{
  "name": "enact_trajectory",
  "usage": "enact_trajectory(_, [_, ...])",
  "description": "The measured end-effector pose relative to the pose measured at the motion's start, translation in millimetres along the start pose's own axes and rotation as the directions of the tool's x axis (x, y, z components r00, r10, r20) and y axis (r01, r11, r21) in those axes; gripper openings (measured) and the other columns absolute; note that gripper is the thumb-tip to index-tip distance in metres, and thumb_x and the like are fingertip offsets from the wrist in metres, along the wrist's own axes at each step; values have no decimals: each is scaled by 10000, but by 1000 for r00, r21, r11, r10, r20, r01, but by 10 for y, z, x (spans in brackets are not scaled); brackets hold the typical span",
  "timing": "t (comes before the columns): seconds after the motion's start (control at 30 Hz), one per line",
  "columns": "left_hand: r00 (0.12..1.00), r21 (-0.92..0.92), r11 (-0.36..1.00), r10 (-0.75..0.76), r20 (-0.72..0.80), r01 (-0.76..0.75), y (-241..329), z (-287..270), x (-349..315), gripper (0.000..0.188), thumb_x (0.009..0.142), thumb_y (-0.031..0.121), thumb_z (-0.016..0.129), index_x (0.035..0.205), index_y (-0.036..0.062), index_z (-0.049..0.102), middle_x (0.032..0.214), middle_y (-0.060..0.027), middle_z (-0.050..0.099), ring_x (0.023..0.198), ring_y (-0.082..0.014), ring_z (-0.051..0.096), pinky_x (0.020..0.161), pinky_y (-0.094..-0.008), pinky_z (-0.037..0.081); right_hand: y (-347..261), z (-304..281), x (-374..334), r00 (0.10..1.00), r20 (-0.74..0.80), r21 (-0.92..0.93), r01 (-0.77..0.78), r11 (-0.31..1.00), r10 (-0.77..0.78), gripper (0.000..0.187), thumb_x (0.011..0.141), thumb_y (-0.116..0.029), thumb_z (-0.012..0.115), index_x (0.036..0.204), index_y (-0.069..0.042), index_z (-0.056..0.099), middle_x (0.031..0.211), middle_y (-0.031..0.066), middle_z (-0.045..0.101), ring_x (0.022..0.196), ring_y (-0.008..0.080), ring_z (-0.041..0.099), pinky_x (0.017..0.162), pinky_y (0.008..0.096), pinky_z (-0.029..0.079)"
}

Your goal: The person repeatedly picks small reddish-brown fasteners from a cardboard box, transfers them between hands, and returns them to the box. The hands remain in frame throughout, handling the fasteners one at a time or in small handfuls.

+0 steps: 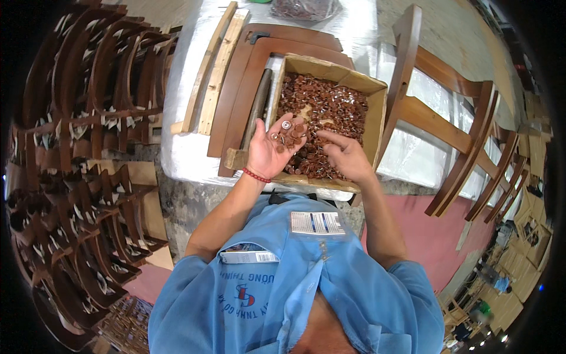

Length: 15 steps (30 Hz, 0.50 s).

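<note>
Left hand [268, 156] palm up and open, fingers loosely bent, carrying a loose cluster of small brown-capped pieces [289, 137]; roughly a dozen, overlap prevents an exact count; one shows a round silvery face. Fingertips partly hidden by the pieces. Right hand [348, 159] just beside it, index finger extended toward the left palm, other fingers curled; cannot tell whether anything is gripped inside. One red bead bracelet [256, 175] on the left wrist. Beneath both hands: one cardboard box [374, 121] holding a heap [330, 100] of similar brown pieces, too many to count; the hands and forearms block part of the heap and the near rim. Left of the box: one dark rod [257, 112] with a pale block [236, 159] at its near end, one brown wooden frame [233, 88] partly hidden behind the box, two pale wood strips [223, 74]. Above: one clear bag [306, 8] cut off by the upper edge, contents unclear. Right: slatted brown wooden frames [436, 128], overlapping, count uncertain. Far left: stacked curved wooden parts [106, 65], uncountable.
</note>
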State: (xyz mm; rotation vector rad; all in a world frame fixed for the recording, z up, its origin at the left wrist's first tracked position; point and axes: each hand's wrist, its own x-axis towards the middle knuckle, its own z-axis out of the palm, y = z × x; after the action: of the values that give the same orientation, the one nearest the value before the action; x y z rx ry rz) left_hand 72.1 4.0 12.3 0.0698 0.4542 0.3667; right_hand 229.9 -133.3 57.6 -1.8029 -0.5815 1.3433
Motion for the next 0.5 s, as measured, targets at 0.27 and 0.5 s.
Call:
enact_trajectory(0.27, [999, 38, 999, -38, -37, 39, -158, 67, 345, 700, 968, 594, 206, 1294, 39, 480, 1246, -164, 559, 1201, -331, 495, 993, -456, 401, 77, 142, 51, 973, -212, -96, 71, 993, -90, 284, 890, -164, 560, 1140, -67, 652, 950, 132, 706, 858, 226, 686, 804, 320, 504])
enact_trajectory(0.5, [997, 120, 989, -79, -21, 81, -284, 45, 518, 690, 961, 606, 212, 1263, 57, 501, 1251, -164, 559, 1194, -318, 495, 990, -457, 402, 50, 181, 94, 920, -200, -491, 204, 847, -337, 314, 877, -126, 563, 1182, -129, 638, 942, 180, 683, 832, 308, 679, 750, 363, 520])
